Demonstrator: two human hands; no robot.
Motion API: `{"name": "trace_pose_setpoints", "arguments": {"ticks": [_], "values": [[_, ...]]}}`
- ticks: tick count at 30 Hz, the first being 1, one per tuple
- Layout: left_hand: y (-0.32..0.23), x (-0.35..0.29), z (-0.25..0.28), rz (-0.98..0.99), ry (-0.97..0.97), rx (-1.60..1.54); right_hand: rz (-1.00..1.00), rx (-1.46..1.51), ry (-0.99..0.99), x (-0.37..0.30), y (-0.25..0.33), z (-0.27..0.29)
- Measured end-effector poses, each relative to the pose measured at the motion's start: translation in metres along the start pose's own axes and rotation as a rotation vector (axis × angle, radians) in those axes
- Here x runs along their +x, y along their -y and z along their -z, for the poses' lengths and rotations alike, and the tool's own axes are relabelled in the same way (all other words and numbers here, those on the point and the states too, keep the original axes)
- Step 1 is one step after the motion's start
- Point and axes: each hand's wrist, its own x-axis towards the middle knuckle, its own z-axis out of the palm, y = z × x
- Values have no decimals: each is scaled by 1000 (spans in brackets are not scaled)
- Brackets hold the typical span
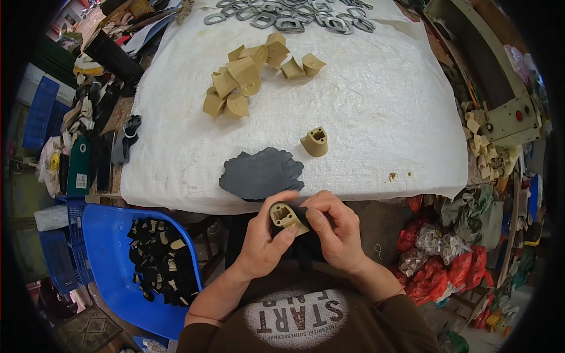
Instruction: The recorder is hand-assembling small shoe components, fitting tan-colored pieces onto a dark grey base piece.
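In front of my body, a tan shoe heel (pixel 283 214) is gripped by my left hand (pixel 257 240), its hollow top with small holes facing up. My right hand (pixel 339 233) pinches a dark covering piece (pixel 301 218) at the heel's right side, thumb pressed on it. The dark material wraps part of the heel; its far side is hidden. Just beyond my hands lies a pile of thin dark grey cut pieces (pixel 259 173). One bare tan heel (pixel 315 142) stands upright behind it. Farther off, several more tan heels (pixel 243 72) sit in a heap.
A white woven sheet (pixel 376 117) covers the table. Grey ring-shaped pieces (pixel 288 23) lie at its far end. To my left stands a blue tub (pixel 106 235) holding several black-covered heels (pixel 162 262). Red plastic bags (pixel 432 276) are on the right, below a green metal machine (pixel 512 120).
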Motion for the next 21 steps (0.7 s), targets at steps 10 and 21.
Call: {"name": "trace_pose_setpoints", "arguments": {"ticks": [10, 21], "values": [[10, 2, -15, -109, -193, 159, 261, -239, -77, 0, -4, -11], [8, 2, -6, 12, -82, -16, 319, -582, 244, -5, 16, 2]]}}
